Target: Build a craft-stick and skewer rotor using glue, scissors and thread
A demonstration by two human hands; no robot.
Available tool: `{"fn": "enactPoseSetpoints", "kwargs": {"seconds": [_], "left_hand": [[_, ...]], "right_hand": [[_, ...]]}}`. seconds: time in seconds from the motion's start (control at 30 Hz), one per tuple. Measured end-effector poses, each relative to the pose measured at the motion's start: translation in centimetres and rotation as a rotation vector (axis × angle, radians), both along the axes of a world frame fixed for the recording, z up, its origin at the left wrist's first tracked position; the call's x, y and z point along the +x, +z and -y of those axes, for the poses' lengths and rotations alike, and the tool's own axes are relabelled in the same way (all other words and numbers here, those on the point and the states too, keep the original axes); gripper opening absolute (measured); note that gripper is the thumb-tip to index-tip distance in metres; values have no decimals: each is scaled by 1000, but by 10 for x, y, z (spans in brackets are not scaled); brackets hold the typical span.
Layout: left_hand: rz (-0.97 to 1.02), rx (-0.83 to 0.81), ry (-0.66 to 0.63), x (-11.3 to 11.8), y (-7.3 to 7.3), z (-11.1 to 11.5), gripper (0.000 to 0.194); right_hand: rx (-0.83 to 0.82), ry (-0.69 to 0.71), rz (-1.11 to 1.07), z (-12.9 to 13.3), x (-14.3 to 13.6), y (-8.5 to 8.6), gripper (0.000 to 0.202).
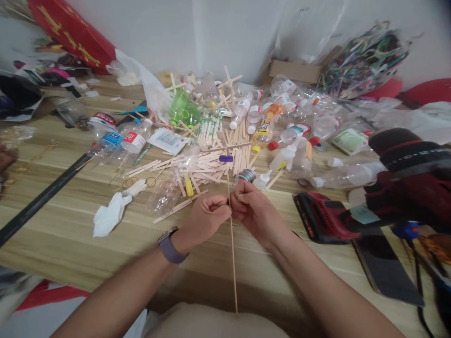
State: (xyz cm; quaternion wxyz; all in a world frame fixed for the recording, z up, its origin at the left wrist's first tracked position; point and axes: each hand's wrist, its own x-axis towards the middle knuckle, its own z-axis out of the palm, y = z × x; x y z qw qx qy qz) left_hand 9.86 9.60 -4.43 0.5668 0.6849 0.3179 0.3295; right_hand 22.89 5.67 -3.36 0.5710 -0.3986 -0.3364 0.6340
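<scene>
Pale cloth over the person's front (211, 324) lies nearest the camera, with the lower end of a thin wooden stick (233, 263) reaching it. At the far left, a long dark bar (45, 197) slants across the wooden bench (116, 258), its upper end near plastic bottles with blue and red labels. To its right lies a crumpled white tissue (111, 213), then a clear bottle (164, 195) on its side beside a yellow-handled tool (189, 185). Next comes the left hand (207, 213), a watch (171, 246) on its wrist, thumb and curled fingers clamped on the stick. That stick runs lengthwise between the two hands, in the middle of the bench, and a purple cap (226, 158) sits on it beyond them, in front of piled flat wooden sticks (211, 164). Just right of the stick, the right hand (253, 209) has its fingers curled in; whether they grip anything cannot be told. Farther right are a red and black power drill (327, 218) and a dark phone (384, 267).
</scene>
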Motion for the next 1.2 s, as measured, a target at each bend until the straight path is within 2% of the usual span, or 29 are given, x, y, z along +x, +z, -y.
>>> {"fn": "enactPoseSetpoints", "kwargs": {"seconds": [0.23,0.57,0.73,0.87,1.03,1.2], "left_hand": [[27,-33,-18,-1,3,3,31],[56,-95,1,1,-9,5,32],[-1,-60,-28,2,-10,4,31],[-104,59,-63,2,-12,-6,33],[-269,285,-56,-5,-19,-17,30],[-405,428,-29,-19,-23,-10,6]], "right_hand": [[-38,-11,-78,5,-2,3,21],[-84,-10,-145,7,-1,4,25],[-98,-31,-131,7,-1,3,26],[-87,-62,-85,2,3,-8,23],[-35,-75,35,-6,8,-33,18],[-5,-62,157,-8,15,-51,13]]}}
